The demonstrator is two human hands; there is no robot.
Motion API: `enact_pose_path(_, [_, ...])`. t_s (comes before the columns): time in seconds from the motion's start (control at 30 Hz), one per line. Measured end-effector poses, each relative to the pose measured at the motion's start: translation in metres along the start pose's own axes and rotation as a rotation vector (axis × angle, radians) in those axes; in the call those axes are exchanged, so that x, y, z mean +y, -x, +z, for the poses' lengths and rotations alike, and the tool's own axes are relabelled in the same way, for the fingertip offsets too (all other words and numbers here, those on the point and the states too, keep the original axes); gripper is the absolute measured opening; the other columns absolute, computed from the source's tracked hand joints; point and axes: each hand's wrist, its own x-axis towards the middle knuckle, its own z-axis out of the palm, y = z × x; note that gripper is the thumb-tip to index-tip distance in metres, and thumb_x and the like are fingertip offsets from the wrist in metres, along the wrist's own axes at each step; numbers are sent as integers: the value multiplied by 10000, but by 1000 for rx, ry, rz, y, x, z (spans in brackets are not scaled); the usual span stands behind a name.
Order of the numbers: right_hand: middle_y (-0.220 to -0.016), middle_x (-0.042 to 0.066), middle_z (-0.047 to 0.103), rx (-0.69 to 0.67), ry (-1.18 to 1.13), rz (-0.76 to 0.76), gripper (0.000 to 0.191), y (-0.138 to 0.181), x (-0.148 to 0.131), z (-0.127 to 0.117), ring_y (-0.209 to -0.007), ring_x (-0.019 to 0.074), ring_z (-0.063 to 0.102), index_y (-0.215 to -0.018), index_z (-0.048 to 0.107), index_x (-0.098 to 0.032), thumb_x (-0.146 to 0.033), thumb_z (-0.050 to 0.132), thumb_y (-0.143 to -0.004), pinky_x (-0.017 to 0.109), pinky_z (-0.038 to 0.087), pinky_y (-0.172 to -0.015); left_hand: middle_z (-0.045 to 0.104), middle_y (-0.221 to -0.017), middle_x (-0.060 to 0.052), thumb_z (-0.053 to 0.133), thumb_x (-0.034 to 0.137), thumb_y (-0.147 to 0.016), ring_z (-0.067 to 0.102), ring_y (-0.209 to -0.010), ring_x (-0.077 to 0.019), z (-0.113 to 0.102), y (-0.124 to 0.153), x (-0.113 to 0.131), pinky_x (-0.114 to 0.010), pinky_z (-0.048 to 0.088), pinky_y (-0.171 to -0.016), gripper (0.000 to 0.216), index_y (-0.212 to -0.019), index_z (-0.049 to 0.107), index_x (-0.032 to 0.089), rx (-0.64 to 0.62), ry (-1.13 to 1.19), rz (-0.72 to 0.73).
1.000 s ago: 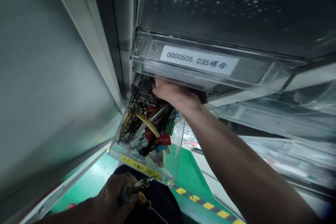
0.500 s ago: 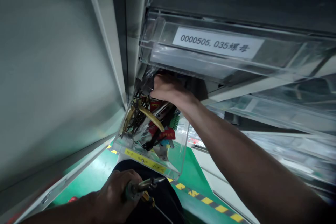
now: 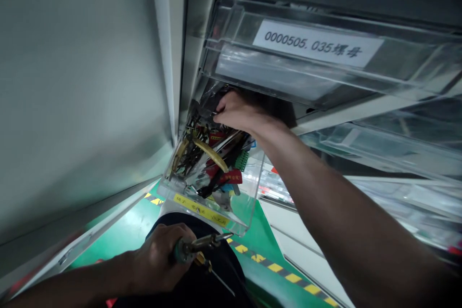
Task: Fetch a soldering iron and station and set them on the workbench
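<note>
Clutching tool point(image 3: 204, 243) in left hand point(image 3: 162, 252); probably rummaging bin point(image 3: 236, 221) beyond with right hand point(image 3: 235, 111), can't tell if grasping; next needing careful pinch.

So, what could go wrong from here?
The right hand is in among jumbled tools in the clear drawer, so it might get scraped. The left hand grips a pointed tool over the dark-clad leg, where a slip could jab it. Withdrawing, the right hand may knock the labelled drawer above.
</note>
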Motion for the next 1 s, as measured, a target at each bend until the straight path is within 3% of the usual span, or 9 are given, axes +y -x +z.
enact_pose_path(0.17, [-676,26,644,124,-324,-59,137,26,3,-10,-726,212,643,-793,720,-198,-117,648,-709,351,511,-696,605,-686,2,520,24,-794,538,-584,-108,-1,-1,-1,-176,415,-545,227,-860,424,219,6,25,-2])
enact_pose_path(0.27, [-653,9,641,98,-521,-173,111,41,9,-10,-649,160,624,-832,717,-218,-187,642,-756,305,514,-631,606,-714,-8,517,24,-793,534,-591,-111,-2,0,-2,-186,414,-555,224,-874,434,215,5,20,-9])
enact_pose_path(0.43, [-647,-1,650,0,-833,-325,68,57,16,-5,-560,115,581,-761,694,-193,-236,696,-708,251,487,-535,611,-725,-27,512,51,-805,535,-600,-125,-2,1,-3,-212,424,-576,175,-869,452,203,-16,-6,-36])
enact_pose_path(0.57, [-643,-8,649,-7,-826,-345,75,68,15,-5,-532,96,555,-770,687,-173,-211,685,-705,228,449,-510,626,-718,-34,499,39,-799,560,-613,-132,-2,0,-1,-216,440,-592,168,-864,470,191,-15,-14,-41])
enact_pose_path(0.87, [-718,8,686,245,-506,-570,99,84,12,3,-618,105,602,-754,667,-165,-113,583,-767,220,449,-589,632,-702,-36,506,28,-805,570,-597,-119,0,-3,2,-194,441,-575,162,-874,493,175,11,-19,5])
enact_pose_path(1.0, [-745,23,687,294,-459,-656,123,87,11,7,-642,109,612,-757,654,-160,-96,554,-790,219,455,-606,615,-684,-32,500,15,-799,546,-565,-106,-1,-5,4,-184,425,-547,166,-857,491,171,18,-8,31])
